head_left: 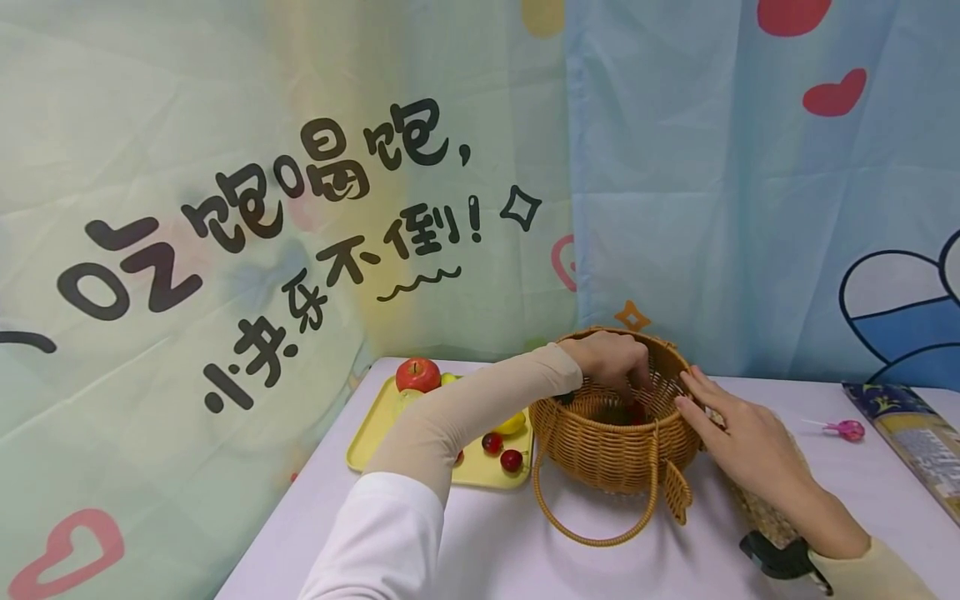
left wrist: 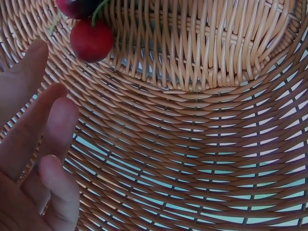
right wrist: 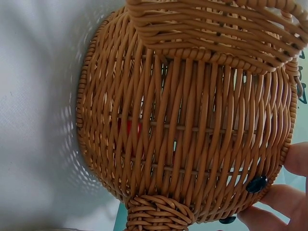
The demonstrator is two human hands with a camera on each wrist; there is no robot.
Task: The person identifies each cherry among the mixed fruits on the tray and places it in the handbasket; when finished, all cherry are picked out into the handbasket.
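Note:
A brown wicker basket with a looped handle hanging in front stands on the table. My left hand reaches down inside it. In the left wrist view its fingers are loosely bent, with nothing between them. Two dark red cherries lie at the basket's bottom, a little apart from the fingertips. My right hand touches the rim on the right side with thumb and fingers fairly straight. In the right wrist view its fingers rest by the rim near a black bead; red shows through the weave.
Left of the basket, a yellow tray holds a red apple, cherries and yellow fruit, partly behind my left arm. A pink lollipop and a printed packet lie right. A beige textured thing is under my right wrist.

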